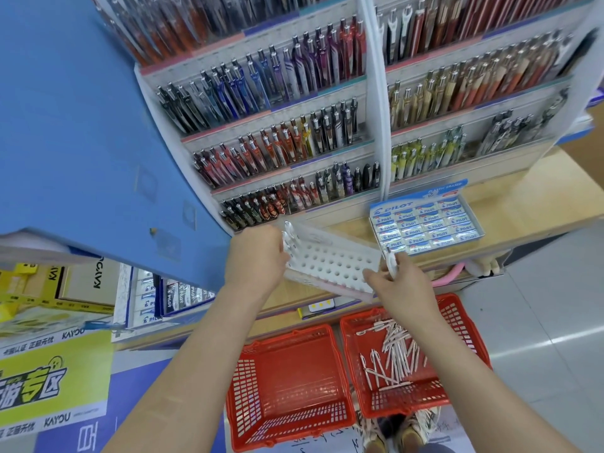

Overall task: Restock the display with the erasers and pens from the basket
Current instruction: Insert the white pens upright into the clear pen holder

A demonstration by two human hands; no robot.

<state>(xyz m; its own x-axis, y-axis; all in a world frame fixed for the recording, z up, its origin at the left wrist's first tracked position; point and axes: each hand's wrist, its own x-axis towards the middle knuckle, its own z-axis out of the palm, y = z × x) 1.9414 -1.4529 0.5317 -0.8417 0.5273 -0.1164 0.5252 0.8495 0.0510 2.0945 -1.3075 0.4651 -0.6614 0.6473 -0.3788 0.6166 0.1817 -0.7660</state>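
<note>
A white pen tray (330, 261) with rows of round holes lies on the wooden shelf ledge. My left hand (256, 253) grips its left end, where two white pens (288, 238) stand in the holes. My right hand (397, 282) holds a white pen (391, 263) at the tray's right end. On the floor below, the right red basket (457, 318) holds several white pens (395, 351). The left red basket (287, 384) is bare inside. A blue Pilot eraser box (425, 223), full of erasers, sits on the ledge at the right.
Tiered racks of pens (294, 142) fill the display behind the ledge. A blue panel (81, 125) juts out at the left, with Pilot boxes (166, 299) and yellow packaging (39, 289) under it. Grey floor tiles (539, 322) lie to the right. My shoes (392, 436) stand behind the baskets.
</note>
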